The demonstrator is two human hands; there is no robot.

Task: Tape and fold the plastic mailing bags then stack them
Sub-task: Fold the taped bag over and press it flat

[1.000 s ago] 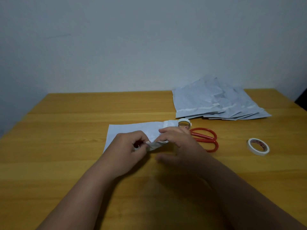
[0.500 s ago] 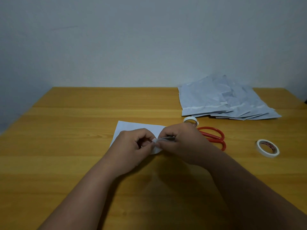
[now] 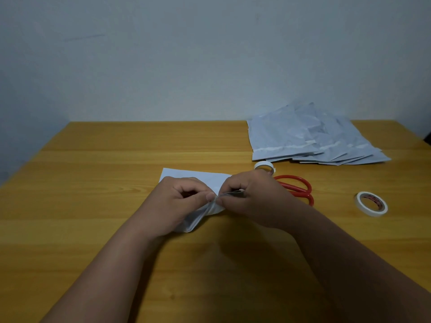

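Note:
A pale grey plastic mailing bag [image 3: 198,177] lies folded on the wooden table [image 3: 116,159] in front of me. My left hand [image 3: 179,201] and my right hand [image 3: 251,194] meet at its near edge, thumbs and forefingers pinching the bag's lifted edge between them. Much of the bag is hidden under my hands. A fanned pile of mailing bags [image 3: 310,138] rests at the back right. A small roll of white tape [image 3: 264,165] sits just beyond my right hand, and a second tape roll [image 3: 371,203] lies to the right.
Red-handled scissors [image 3: 296,187] lie right of my right hand, partly hidden by it. A plain wall stands behind the table's far edge. Bare wood spreads to the left and along the near side.
The bag has been folded shorter from the right; its right end no longer reaches the tape roll. My hands came closer together, and the near corner now bulges below my left hand.

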